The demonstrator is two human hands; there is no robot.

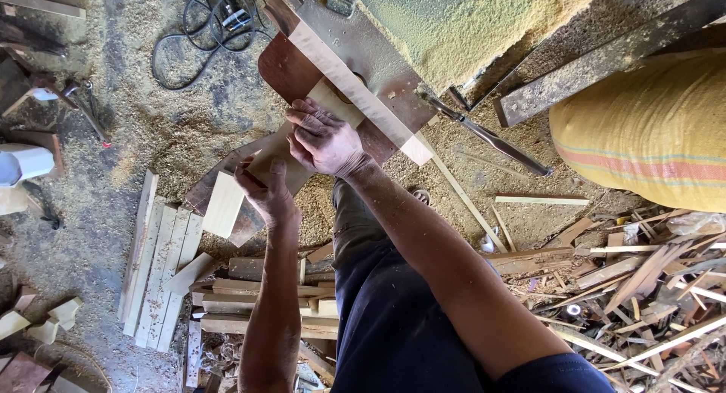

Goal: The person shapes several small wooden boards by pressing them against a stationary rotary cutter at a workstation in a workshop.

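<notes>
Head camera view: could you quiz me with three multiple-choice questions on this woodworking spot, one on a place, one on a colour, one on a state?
1. Where does the black cable lie?
A. coiled on the sawdust floor
B. on the sack
C. over the person's arm

2. What colour is the big sack?
A. blue
B. yellow with stripes
C. black

3. What is the right hand doing?
A. hanging free
B. pressing a pale wooden piece on the machine table
C. holding the chisel

Answers: 1 A, it loops on the floor at upper left; 2 B, yellow cloth with stripes; 3 B, fingers lie flat on the wood, left hand at its near end.

Pale smooth wooden board [281,157], matt worn metal saw table [355,53], loose sawdust [469,23].
</notes>
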